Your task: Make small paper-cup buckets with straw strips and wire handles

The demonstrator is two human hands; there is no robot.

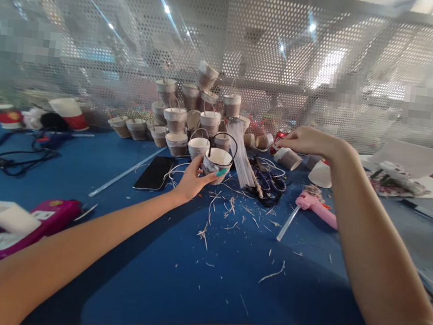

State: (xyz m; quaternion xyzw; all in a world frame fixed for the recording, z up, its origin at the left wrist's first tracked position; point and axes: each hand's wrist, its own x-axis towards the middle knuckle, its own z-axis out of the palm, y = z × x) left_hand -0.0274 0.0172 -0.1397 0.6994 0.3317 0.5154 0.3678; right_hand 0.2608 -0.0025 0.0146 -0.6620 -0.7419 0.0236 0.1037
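My left hand (192, 179) is closed around a small white paper-cup bucket (217, 157) with a dark rim and a thin black arched handle, held upright just above the blue table. My right hand (307, 141) reaches far out to the right, its fingers bent down together at a small red object (280, 137) that looks like a can. Just below those fingers a brown-and-white cup (288, 159) lies on its side. What the fingertips pinch, if anything, is hidden. Behind my left hand stand stacked brown-and-white cup buckets (175, 119), several with wire handles.
Scissors (272, 184) lie beside a bundle of clear glue sticks (237, 152). A pink glue gun (318, 208) rests at right. A black phone (155, 172) and a purple power strip (43, 221) are at left. Fibre scraps litter the blue table (140, 279); perforated metal (253, 46) rises behind.
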